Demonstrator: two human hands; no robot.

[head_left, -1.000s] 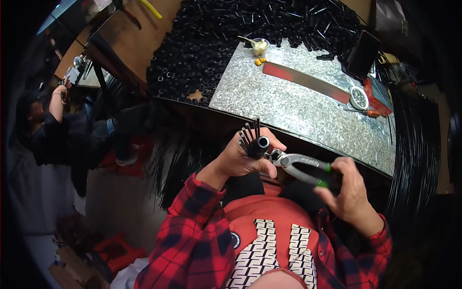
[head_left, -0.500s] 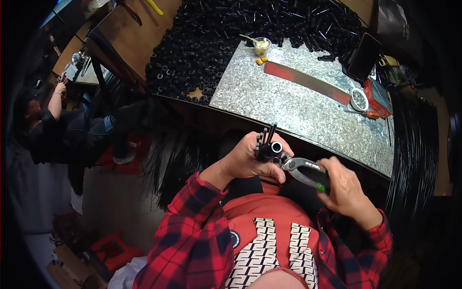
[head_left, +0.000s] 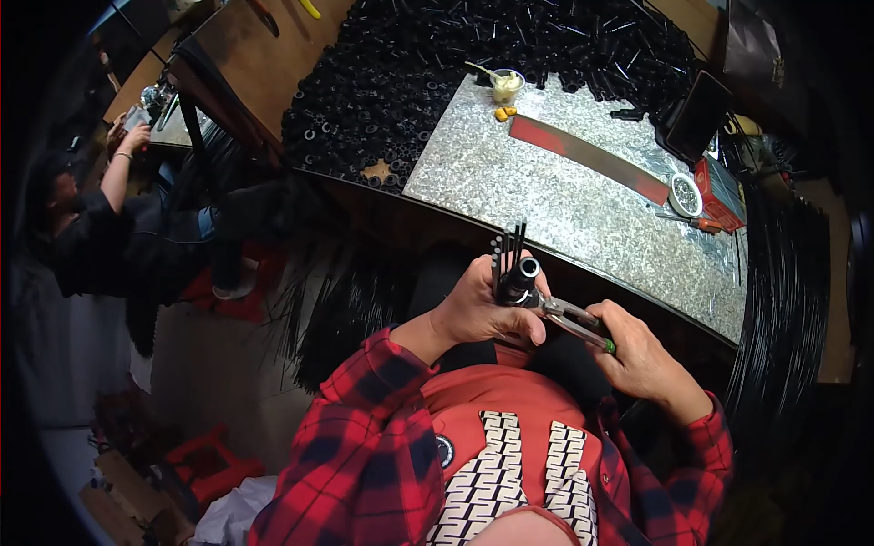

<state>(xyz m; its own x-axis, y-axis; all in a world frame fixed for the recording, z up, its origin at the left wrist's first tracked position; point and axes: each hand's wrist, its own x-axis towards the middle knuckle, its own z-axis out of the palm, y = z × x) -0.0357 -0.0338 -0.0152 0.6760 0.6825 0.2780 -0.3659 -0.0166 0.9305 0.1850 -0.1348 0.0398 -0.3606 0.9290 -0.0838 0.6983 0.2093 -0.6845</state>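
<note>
In front of my body, my left hand (head_left: 473, 305) is closed round a short black tube (head_left: 517, 293) with a pale ring at its open end. Several thin black rods (head_left: 507, 247) stick up beside the tube from the same grip. My right hand (head_left: 637, 353) is wrapped round the handles of a pair of pliers (head_left: 566, 314), one handle tipped green. The metal jaws sit against the side of the tube, next to my left thumb; exactly what they bite on is too small to tell. The lower part of the tube is hidden by my fingers.
The speckled tabletop (head_left: 492, 173) bears a long flat metal bar (head_left: 592, 160), a cup of pale paste (head_left: 506, 86), a white bowl (head_left: 685, 195), a red box (head_left: 721, 194) and a screwdriver (head_left: 703, 224). Black parts (head_left: 364, 118) heap behind. Long black rods (head_left: 783, 291) hang right. Another person (head_left: 109, 218) works left.
My right hand has squeezed the pliers' spread handles closer together and shifted slightly. The tube stays in my left hand. The other person's hand has moved a little.
</note>
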